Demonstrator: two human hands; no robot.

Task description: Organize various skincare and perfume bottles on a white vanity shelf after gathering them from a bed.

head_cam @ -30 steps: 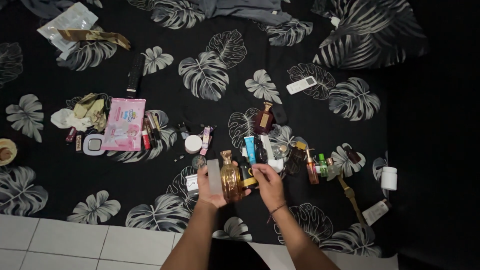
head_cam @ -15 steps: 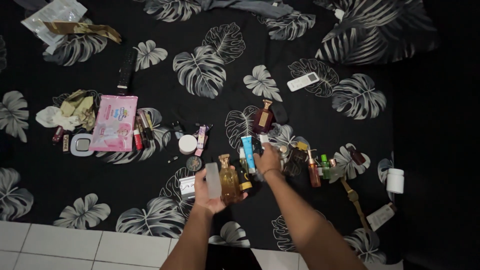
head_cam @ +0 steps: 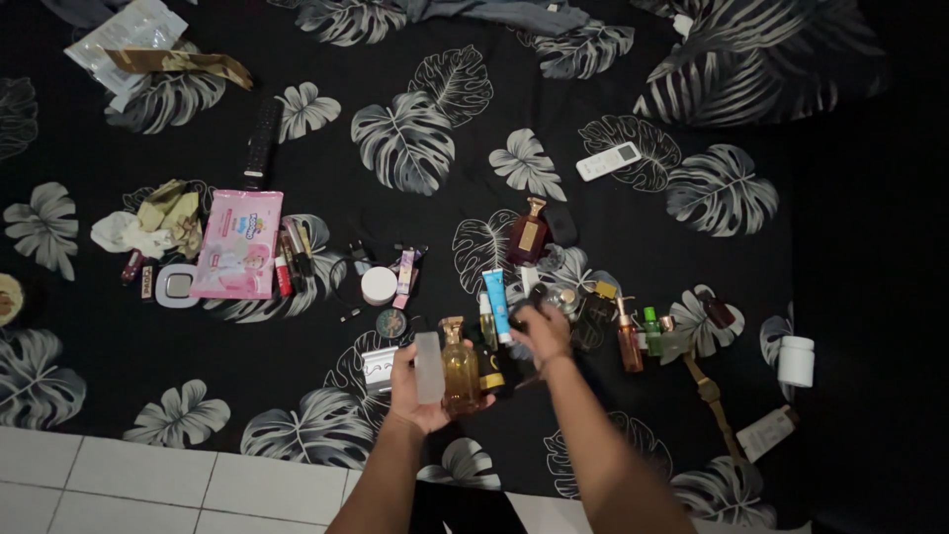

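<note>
My left hand (head_cam: 420,391) holds an amber glass perfume bottle (head_cam: 460,368) with a gold cap, together with a frosted clear block (head_cam: 429,367) that looks like its cover. My right hand (head_cam: 539,331) hovers blurred just right of it, above a cluster of small bottles; whether it grips anything is unclear. A blue and white tube (head_cam: 496,303) lies between the two hands. A dark red perfume bottle (head_cam: 527,233) stands farther up on the black leaf-print sheet (head_cam: 415,148).
A pink wipes pack (head_cam: 238,243), lipsticks, a round white jar (head_cam: 378,285) and a compact lie to the left. A black remote (head_cam: 263,141), a white remote (head_cam: 608,161), a white tub (head_cam: 796,361) and several small bottles (head_cam: 633,336) lie around. White floor tiles (head_cam: 119,480) border the sheet.
My right hand has left the amber bottle and moved up and to the right over the small bottles. The left hand keeps the bottle and cover.
</note>
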